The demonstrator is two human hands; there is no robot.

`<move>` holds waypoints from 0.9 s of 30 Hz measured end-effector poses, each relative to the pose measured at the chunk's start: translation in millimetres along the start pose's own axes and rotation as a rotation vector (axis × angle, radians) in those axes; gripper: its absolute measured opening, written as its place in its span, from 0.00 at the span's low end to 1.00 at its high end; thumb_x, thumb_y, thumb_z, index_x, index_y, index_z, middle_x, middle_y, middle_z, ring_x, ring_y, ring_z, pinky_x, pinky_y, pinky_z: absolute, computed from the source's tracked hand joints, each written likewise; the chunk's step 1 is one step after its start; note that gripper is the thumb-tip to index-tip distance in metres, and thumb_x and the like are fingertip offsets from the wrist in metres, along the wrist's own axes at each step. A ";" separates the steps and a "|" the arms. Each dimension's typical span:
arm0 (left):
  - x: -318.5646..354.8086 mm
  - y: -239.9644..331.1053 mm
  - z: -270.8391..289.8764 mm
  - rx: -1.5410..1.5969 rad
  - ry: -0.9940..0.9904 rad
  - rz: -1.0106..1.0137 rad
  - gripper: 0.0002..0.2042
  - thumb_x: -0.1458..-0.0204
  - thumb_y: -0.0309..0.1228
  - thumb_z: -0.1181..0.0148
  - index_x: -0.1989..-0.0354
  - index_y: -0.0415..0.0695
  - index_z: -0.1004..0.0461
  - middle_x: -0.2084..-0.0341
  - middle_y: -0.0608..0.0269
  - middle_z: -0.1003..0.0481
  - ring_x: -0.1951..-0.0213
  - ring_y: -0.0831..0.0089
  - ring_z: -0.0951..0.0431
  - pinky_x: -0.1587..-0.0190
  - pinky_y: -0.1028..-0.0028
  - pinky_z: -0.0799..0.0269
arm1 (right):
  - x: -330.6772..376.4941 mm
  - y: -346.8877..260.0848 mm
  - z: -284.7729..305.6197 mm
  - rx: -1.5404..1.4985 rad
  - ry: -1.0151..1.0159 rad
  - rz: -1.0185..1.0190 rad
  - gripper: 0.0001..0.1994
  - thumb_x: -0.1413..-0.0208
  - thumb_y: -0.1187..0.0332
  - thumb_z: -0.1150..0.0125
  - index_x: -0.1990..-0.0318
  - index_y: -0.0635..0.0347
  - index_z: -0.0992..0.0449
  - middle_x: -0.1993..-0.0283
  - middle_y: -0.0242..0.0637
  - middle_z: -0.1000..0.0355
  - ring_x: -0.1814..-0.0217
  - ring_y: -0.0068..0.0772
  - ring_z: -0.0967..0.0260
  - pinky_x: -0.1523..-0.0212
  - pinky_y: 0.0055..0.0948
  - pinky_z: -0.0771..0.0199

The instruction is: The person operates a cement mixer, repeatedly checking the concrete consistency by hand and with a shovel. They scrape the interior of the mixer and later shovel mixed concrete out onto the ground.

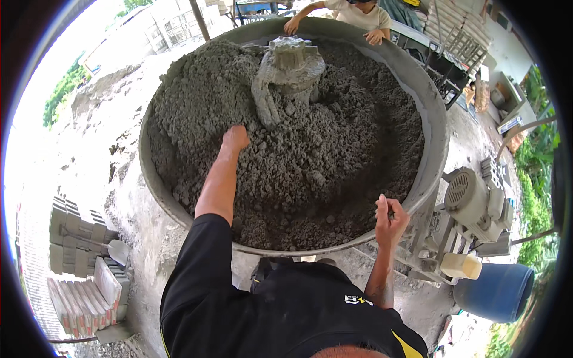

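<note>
Your right hand (pixel 391 216) curls closed over the mixer rim (pixel 418 197); your outstretched left hand (pixel 235 138) digs closed-fingered into the concrete (pixel 334 161).

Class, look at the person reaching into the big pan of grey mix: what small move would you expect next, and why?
Probably closing the left hand to scoop a handful: its fingers are pushed into the damp grey mix while the right hand grips the pan rim.
</note>
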State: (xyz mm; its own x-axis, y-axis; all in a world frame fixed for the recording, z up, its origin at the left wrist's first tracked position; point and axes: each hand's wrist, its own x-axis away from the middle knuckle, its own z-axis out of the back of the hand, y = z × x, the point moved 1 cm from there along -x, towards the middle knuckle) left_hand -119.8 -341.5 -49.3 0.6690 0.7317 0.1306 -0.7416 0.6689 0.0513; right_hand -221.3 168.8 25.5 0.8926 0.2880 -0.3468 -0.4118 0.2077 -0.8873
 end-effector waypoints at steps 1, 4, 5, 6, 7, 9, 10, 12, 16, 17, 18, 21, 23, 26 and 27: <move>4.4 16.8 0.3 -0.039 -0.047 -0.018 0.13 0.53 0.27 0.42 0.60 0.35 0.21 0.61 0.39 0.21 0.54 0.47 0.20 0.51 0.55 0.24 | -1.2 2.0 1.6 0.021 0.018 0.021 0.13 0.40 0.64 0.36 0.73 0.65 0.23 0.81 0.35 0.29 0.79 0.23 0.35 0.76 0.28 0.38; 24.6 57.7 21.0 -0.125 -0.148 -0.121 0.13 0.53 0.26 0.41 0.60 0.34 0.22 0.61 0.40 0.21 0.54 0.47 0.21 0.51 0.52 0.25 | 0.4 2.4 -0.5 0.036 0.042 0.083 0.12 0.41 0.66 0.35 0.74 0.64 0.23 0.82 0.34 0.29 0.81 0.24 0.35 0.76 0.27 0.39; 32.5 64.1 23.4 -0.147 -0.170 -0.156 0.13 0.54 0.26 0.41 0.59 0.34 0.22 0.61 0.41 0.21 0.54 0.47 0.21 0.50 0.51 0.26 | 1.2 -1.1 -1.9 0.012 0.035 0.064 0.12 0.41 0.66 0.35 0.74 0.64 0.23 0.82 0.34 0.29 0.80 0.24 0.35 0.76 0.27 0.39; 39.6 66.4 18.5 -0.166 -0.107 -0.193 0.12 0.52 0.26 0.40 0.59 0.35 0.22 0.59 0.43 0.21 0.52 0.48 0.22 0.48 0.51 0.27 | 2.6 -7.5 -1.5 -0.011 0.029 0.044 0.12 0.41 0.67 0.35 0.74 0.65 0.23 0.82 0.35 0.29 0.80 0.25 0.35 0.76 0.27 0.39; 46.5 67.5 14.0 -0.188 -0.038 -0.230 0.12 0.51 0.27 0.39 0.59 0.36 0.21 0.58 0.45 0.21 0.49 0.49 0.24 0.47 0.52 0.28 | 2.9 -12.1 -1.9 -0.039 0.028 0.027 0.12 0.41 0.67 0.36 0.74 0.65 0.23 0.81 0.35 0.29 0.80 0.25 0.35 0.76 0.27 0.39; 56.3 74.4 4.1 -0.222 0.036 -0.322 0.11 0.50 0.27 0.40 0.59 0.36 0.22 0.57 0.47 0.22 0.48 0.50 0.25 0.45 0.51 0.30 | 4.9 -15.7 -3.6 -0.046 0.026 0.001 0.12 0.41 0.67 0.35 0.74 0.65 0.23 0.81 0.35 0.29 0.79 0.26 0.35 0.76 0.28 0.39; 59.7 80.1 -0.6 -0.237 0.041 -0.374 0.12 0.51 0.26 0.42 0.58 0.36 0.22 0.58 0.46 0.23 0.49 0.50 0.25 0.44 0.51 0.31 | 5.4 -16.2 -4.1 -0.051 0.033 -0.011 0.12 0.41 0.68 0.35 0.74 0.65 0.23 0.81 0.35 0.29 0.79 0.27 0.35 0.76 0.28 0.39; 58.6 88.6 -1.4 -0.265 0.038 -0.455 0.12 0.50 0.26 0.43 0.58 0.35 0.23 0.60 0.45 0.23 0.50 0.50 0.26 0.45 0.50 0.31 | 6.3 -17.7 -5.8 -0.003 0.046 0.048 0.12 0.42 0.68 0.35 0.75 0.64 0.23 0.81 0.35 0.29 0.79 0.27 0.35 0.75 0.28 0.39; 51.3 111.0 12.5 -0.290 -0.033 -0.552 0.09 0.48 0.27 0.45 0.64 0.35 0.21 0.61 0.43 0.23 0.52 0.50 0.26 0.49 0.52 0.28 | 11.1 -23.6 -13.8 0.006 0.051 0.110 0.11 0.42 0.68 0.35 0.75 0.64 0.24 0.81 0.35 0.30 0.79 0.29 0.35 0.75 0.28 0.39; 52.1 114.0 20.1 -0.295 -0.061 -0.561 0.09 0.48 0.27 0.45 0.66 0.36 0.21 0.62 0.43 0.23 0.53 0.49 0.26 0.49 0.52 0.27 | 13.8 -25.8 -16.4 0.001 0.051 0.117 0.12 0.42 0.68 0.35 0.75 0.64 0.23 0.81 0.34 0.30 0.79 0.27 0.35 0.75 0.27 0.39; 51.7 119.0 20.7 -0.303 0.011 -0.550 0.07 0.48 0.27 0.42 0.69 0.36 0.21 0.67 0.44 0.23 0.56 0.51 0.25 0.55 0.55 0.25 | 16.7 -27.9 -19.5 -0.007 0.048 0.124 0.12 0.41 0.67 0.35 0.75 0.64 0.23 0.81 0.34 0.30 0.79 0.25 0.35 0.75 0.27 0.39; 104.4 173.9 93.4 0.096 0.240 -0.762 0.06 0.48 0.28 0.37 0.67 0.38 0.20 0.72 0.52 0.23 0.62 0.56 0.23 0.60 0.59 0.25 | 16.7 -23.6 -12.0 -0.064 0.095 0.070 0.14 0.39 0.64 0.37 0.74 0.64 0.22 0.81 0.30 0.29 0.77 0.19 0.35 0.75 0.23 0.38; 145.5 182.9 133.9 0.379 0.632 -0.966 0.04 0.48 0.27 0.36 0.66 0.41 0.19 0.73 0.58 0.23 0.67 0.58 0.23 0.63 0.59 0.25 | 18.2 -20.6 -8.9 -0.108 0.116 0.049 0.15 0.38 0.62 0.38 0.74 0.64 0.22 0.80 0.28 0.29 0.76 0.15 0.35 0.74 0.21 0.38; 220.9 156.2 189.1 0.523 0.969 -1.023 0.04 0.48 0.24 0.38 0.66 0.44 0.18 0.72 0.61 0.23 0.66 0.60 0.23 0.62 0.61 0.25 | 24.5 -23.5 -2.7 -0.107 0.140 0.068 0.15 0.37 0.61 0.38 0.71 0.64 0.21 0.79 0.27 0.29 0.74 0.12 0.35 0.73 0.19 0.38; 239.3 133.1 194.3 0.545 1.022 -0.984 0.04 0.48 0.23 0.39 0.67 0.44 0.18 0.72 0.62 0.24 0.65 0.61 0.22 0.61 0.62 0.26 | 26.7 -29.8 -4.0 -0.103 0.119 0.074 0.15 0.37 0.61 0.38 0.70 0.64 0.21 0.79 0.27 0.29 0.74 0.13 0.36 0.73 0.19 0.38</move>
State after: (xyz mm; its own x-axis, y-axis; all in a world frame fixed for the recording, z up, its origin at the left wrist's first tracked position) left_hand -68.1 -102.9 181.2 0.4701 -0.0357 -0.8819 0.2327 0.9688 0.0848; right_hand -184.5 166.6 41.4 0.8787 0.1845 -0.4402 -0.4613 0.0916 -0.8825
